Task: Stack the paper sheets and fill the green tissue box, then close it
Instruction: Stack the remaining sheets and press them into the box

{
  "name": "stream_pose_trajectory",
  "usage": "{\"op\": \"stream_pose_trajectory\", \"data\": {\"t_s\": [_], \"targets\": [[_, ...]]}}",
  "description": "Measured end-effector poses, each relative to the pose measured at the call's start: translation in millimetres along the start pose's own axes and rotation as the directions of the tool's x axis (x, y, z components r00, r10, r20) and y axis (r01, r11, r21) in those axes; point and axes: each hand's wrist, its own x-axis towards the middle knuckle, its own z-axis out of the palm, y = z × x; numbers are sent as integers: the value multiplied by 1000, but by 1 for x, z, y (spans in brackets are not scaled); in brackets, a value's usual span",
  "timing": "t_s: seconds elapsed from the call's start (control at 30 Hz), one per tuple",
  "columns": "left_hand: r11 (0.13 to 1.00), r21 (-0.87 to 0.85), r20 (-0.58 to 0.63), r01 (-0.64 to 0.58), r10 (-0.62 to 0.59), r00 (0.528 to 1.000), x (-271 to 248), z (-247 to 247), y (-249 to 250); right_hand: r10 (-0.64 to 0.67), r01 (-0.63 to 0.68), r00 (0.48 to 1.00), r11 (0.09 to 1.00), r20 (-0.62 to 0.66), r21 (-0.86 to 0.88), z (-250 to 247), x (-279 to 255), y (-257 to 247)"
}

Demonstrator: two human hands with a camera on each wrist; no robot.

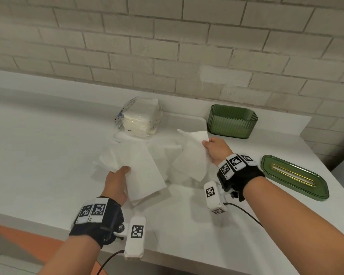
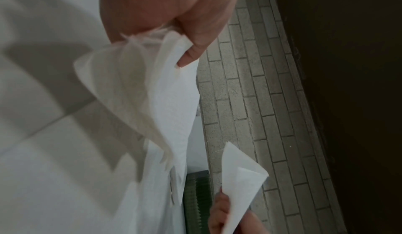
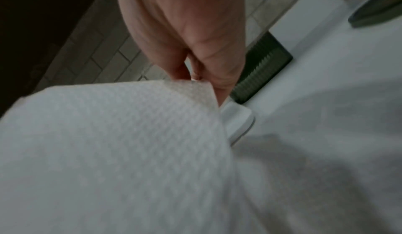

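Note:
My left hand (image 1: 120,176) pinches a bunch of white paper sheets (image 1: 141,171) lifted off the counter, thumb on top (image 2: 189,55). My right hand (image 1: 213,147) pinches the corner of another white sheet (image 1: 193,153), held up to the right; its embossed face fills the right wrist view (image 3: 113,134). More sheets (image 1: 167,149) lie spread on the counter between my hands. The green ribbed tissue box (image 1: 232,121) stands open at the back right, by the wall. Its green lid (image 1: 294,176) with a gold slot lies flat to the right of my right wrist.
A clear plastic pack of folded white tissues (image 1: 141,118) sits at the back centre of the white counter (image 1: 38,145). A brick wall (image 1: 167,46) runs behind. The counter's front edge is near my forearms, with orange floor (image 1: 18,241) below left.

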Motion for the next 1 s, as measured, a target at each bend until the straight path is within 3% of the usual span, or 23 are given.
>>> {"op": "stream_pose_trajectory", "data": {"t_s": [0.07, 0.27, 0.4, 0.57, 0.77, 0.87, 1.0], "targets": [[1000, 2, -18, 0, 0, 1000, 0, -4, 0, -7, 7, 1000, 1000, -3, -31, 21, 9, 3], [1000, -11, -51, -24, 23, 998, 5, -9, 8, 26, -37, 999, 864, -30, -502, 73, 17, 11], [1000, -22, -30, -20, 19, 999, 14, -9, 9, 65, -72, 997, 823, -32, -564, 89, 18, 18], [1000, -2, -34, -5, 5, 999, 26, -9, 5, -1, 21, 999, 807, 34, -590, 86, 26, 17], [1000, 15, -16, 8, -8, 1000, 36, -4, 6, -40, 47, 999, 929, 27, -367, 57, 27, 2], [1000, 26, 31, 16, -17, 999, 35, 6, 9, -103, 106, 994, 992, 48, -69, 31, 27, -15], [998, 32, 183, 46, -51, 982, 27, 29, 14, -183, 112, 965, 935, 188, 336, 3, 8, -51]]}}
